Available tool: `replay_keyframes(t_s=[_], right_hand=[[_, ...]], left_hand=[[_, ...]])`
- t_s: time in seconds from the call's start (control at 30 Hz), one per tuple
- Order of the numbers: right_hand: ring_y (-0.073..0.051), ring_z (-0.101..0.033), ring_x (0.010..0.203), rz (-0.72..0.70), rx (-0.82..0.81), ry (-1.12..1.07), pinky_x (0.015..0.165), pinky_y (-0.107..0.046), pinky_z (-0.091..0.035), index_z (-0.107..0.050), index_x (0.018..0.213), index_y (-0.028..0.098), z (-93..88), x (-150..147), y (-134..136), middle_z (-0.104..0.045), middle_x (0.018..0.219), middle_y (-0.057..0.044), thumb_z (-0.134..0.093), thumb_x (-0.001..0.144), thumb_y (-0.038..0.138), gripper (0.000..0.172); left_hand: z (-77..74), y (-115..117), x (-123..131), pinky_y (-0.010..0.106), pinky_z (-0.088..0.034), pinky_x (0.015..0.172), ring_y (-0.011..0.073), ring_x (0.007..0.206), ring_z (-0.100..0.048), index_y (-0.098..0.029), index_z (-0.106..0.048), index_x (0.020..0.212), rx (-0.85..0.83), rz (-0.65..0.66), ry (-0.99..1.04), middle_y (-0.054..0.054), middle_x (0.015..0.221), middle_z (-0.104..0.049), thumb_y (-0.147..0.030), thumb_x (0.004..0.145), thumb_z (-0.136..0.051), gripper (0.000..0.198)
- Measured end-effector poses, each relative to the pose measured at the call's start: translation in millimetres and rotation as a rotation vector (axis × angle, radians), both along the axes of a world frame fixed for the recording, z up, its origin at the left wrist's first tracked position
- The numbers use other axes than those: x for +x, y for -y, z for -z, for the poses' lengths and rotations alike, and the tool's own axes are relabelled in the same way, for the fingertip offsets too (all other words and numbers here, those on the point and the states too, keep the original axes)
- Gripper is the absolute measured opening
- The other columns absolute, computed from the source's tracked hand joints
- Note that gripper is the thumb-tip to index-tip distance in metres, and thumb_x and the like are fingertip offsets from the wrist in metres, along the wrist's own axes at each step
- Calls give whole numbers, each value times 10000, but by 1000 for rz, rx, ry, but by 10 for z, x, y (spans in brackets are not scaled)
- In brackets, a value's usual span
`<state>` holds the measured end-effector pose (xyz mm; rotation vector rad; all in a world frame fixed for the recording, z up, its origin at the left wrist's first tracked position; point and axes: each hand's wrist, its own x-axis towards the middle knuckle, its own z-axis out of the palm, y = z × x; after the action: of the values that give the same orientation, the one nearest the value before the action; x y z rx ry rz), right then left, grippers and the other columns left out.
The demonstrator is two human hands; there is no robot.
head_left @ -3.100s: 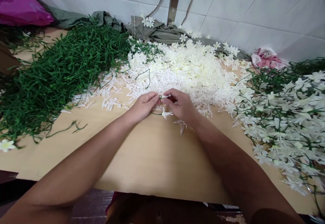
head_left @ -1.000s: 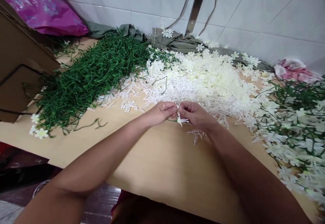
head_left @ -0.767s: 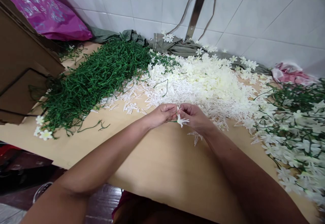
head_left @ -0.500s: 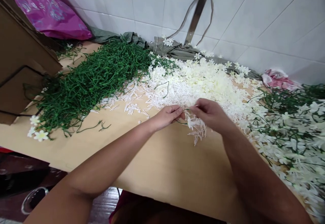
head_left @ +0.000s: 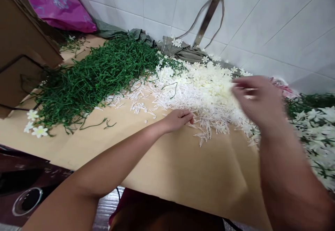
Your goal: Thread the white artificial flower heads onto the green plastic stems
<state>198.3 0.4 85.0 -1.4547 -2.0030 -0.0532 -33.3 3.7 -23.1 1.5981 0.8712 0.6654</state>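
A broad heap of white and pale yellow artificial flower heads (head_left: 211,79) lies at the back middle of the tan worktop (head_left: 188,171), with a spread of thin white sticks (head_left: 181,96) directly in front, partly mingling with it. The left hand (head_left: 180,120) is close to the front edge of the sticks, fingers curled inward and thumb alongside; whether anything is inside the curl cannot be told. The right hand (head_left: 255,98) is over the right side of the flower heads, blurred, with a narrow gap between thumb and fingers; the blur hides whether it holds something. The two hands are well apart.

Beyond the right forearm lies a pile of white flowers on green stems (head_left: 318,136), partly covered by the arm. To the left, a thick mound of dark green plastic stems (head_left: 102,77) borders the sticks, and a few white flowers with yellow centres (head_left: 36,128) sit at its near left corner.

Further out, a brown cardboard box (head_left: 23,42) stands at the left, near a shiny magenta plastic bag (head_left: 62,9) with pale printing. A crumpled grey-green cloth (head_left: 176,49) runs along the foot of the white tiled wall (head_left: 264,35), where a flat metal strip (head_left: 209,16) leans at a slant
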Motion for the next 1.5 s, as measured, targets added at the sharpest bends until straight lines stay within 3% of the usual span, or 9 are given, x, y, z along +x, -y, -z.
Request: replay_keyframes(t_s=[0.1, 0.23, 0.37, 0.53, 0.7, 0.8, 0.97, 1.23, 1.5], right_hand=[[-286, -549, 1046, -238, -77, 105, 870, -466, -459, -677, 1072, 173, 407, -975, -506, -651, 1052, -137, -610, 824, 312, 292], [-322, -527, 1076, -260, -201, 248, 963, -478, -409, -681, 1050, 58, 643, -1427, -785, -658, 1047, -185, -570, 844, 259, 308], [-303, -534, 1049, -211, -30, 179, 950, -479, -415, -674, 1020, 80, 551, -1280, -723, -657, 1027, -163, -475, 882, 214, 278], [-278, -520, 1154, -258, 270, 251, 972, -473, -404, -608, 1163, 200, 487, -980, -188, -638, 1174, -95, -422, 920, 244, 309], [-253, -495, 1215, -423, 251, 512, 963, -422, -395, -550, 1264, 181, 737, -731, 338, -621, 1271, -97, -445, 913, 159, 367], [-262, -507, 1190, -400, 285, 568, 954, -420, -397, -575, 1240, 146, 840, -635, 451, -629, 1264, -107, -462, 907, 143, 352], [-274, -511, 1152, -369, 276, 569, 931, -420, -418, -628, 1155, 111, 889, -624, 529, -649, 1222, -112, -491, 887, 120, 301], [-236, -503, 929, -367, 124, 274, 828, -381, -486, -651, 954, 118, 892, -570, 219, -642, 981, -156, -468, 888, 145, 196], [-273, -493, 895, -197, -129, 386, 803, -428, -433, -653, 870, 115, 948, -715, -367, -607, 899, -159, -503, 824, 115, 157]], left_hand=[[11, -4, -15, 231, -260, 574, 84, 567, -349, -127, -596, 726, -12, -16, 39, -45, 572, -384, -357, 870, -439, 313], [37, -23, -47, 221, -235, 528, 64, 508, -326, -124, -587, 741, -93, -31, 141, -46, 551, -412, -414, 847, -496, 321], [28, -45, -71, 204, -212, 461, 46, 435, -289, -126, -588, 730, -233, -55, 288, -71, 480, -351, -485, 804, -573, 366], [1, -112, -141, 183, -380, 519, 64, 550, -509, -132, -635, 784, -411, -202, 673, -8, 657, -569, -512, 752, -634, 381], [-17, -147, -205, 177, -453, 586, 71, 595, -571, -106, -677, 806, -499, -250, 704, 13, 651, -633, -307, 720, -694, 219], [-56, -122, -204, 166, -455, 583, 64, 565, -567, -84, -689, 777, -494, -182, 648, 12, 611, -632, -140, 651, -687, 138], [-92, -101, -181, 176, -466, 568, 74, 569, -567, -83, -666, 737, -504, -193, 665, 24, 639, -620, -206, 709, -672, 127], [-160, -144, -238, 187, -442, 528, 84, 566, -524, -108, -559, 606, -545, -193, 753, 20, 621, -536, -182, 778, -609, 194], [-119, -161, -241, 189, -337, 443, 71, 425, -408, -94, -597, 640, -674, -32, 702, -6, 480, -415, -100, 723, -515, 116]])
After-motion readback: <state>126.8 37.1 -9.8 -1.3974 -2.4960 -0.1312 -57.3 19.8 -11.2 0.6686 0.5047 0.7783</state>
